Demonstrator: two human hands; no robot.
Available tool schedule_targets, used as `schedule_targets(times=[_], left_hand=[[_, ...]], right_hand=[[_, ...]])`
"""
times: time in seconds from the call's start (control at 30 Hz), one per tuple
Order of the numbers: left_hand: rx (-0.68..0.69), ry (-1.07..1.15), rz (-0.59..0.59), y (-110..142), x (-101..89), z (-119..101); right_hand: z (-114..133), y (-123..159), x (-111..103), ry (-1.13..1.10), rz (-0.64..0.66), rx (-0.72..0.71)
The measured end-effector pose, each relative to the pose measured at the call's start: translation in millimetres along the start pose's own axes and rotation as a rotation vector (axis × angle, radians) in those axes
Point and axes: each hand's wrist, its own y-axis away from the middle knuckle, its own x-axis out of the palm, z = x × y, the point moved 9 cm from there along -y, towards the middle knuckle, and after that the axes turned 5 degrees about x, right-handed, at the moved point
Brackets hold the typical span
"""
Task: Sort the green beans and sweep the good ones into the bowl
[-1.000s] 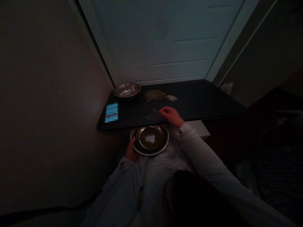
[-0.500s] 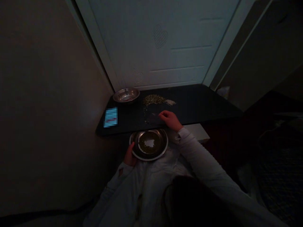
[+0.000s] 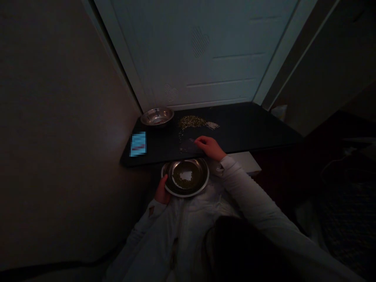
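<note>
My left hand (image 3: 162,190) grips the left rim of a metal bowl (image 3: 202,186) held just below the table's front edge. Small greenish grains or beans (image 3: 182,181) lie around a bright patch on the bowl's bottom. Over the table's front part, my right hand (image 3: 208,145) is closed, fingertips pinching a thin see-through piece (image 3: 188,145) that looks like plastic. Beyond it lies a pile of green and pale grains (image 3: 192,121), with a whitish heap (image 3: 212,125) at its right end. A thin trail of grains runs from the pile toward the clear piece.
A second metal bowl (image 3: 157,117) stands at the back left of the dark table (image 3: 249,125). In front of it lies a lit, pixelated phone-like rectangle (image 3: 138,144). A white box (image 3: 248,162) sits under the right front. A white door (image 3: 223,70) rises behind.
My right hand has shifted slightly left with the clear piece, which now lies over the few grains near the front edge. My left hand still holds the bowl; the view has tilted slightly.
</note>
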Motion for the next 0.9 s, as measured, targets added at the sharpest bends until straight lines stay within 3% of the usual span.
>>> schedule_targets(times=[0.4,0.67,0.9], left_hand=[[-0.006,0.014,-0.084,1.9,-3.7,-1.6],[0.014,0.005,-0.074,1.5,-2.4,-2.9],[-0.053,-0.001,-0.041,4.3,2.9,1.3]], right_hand=[[7.1,1.8,6.4,0.013,0.07,-0.042],[0.5,1.9,-0.2,-0.031,0.019,0.016],[3.0,2.9,-1.6,0.006,0.009,-0.008]])
